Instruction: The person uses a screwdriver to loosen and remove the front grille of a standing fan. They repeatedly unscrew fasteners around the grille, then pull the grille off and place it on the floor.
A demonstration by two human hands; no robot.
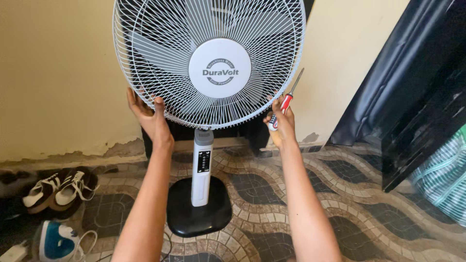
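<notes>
Pedestal fan [208, 63], white with a round wire guard over pale plastic blades and a blank-faced round hub cap, is standing on its black square base [199, 208] on the patterned tile floor [291, 194], close against the cream wall at the far side. The left hand [148, 114] is lying spread against the lower left rim of the guard, thumb hooked over the front wires and fingers going behind, so it is steadying the head. The right hand [280, 121] is closing around a red-and-clear-handled screwdriver [287, 101] at the lower right rim, its thin shaft pointing up and away from the guard. Judging from this, good work here is meaning keeping the left palm firm so the head is not swivelling, and bringing the tip squarely onto its fastener before turning. A white column with a dark control panel [203, 160] is running down to the base; black-and-white sneakers [58, 189] and a blue-and-white clothes iron [56, 240] are lying on the near left floor, a dark glossy panel [412, 92] leaning at right.
</notes>
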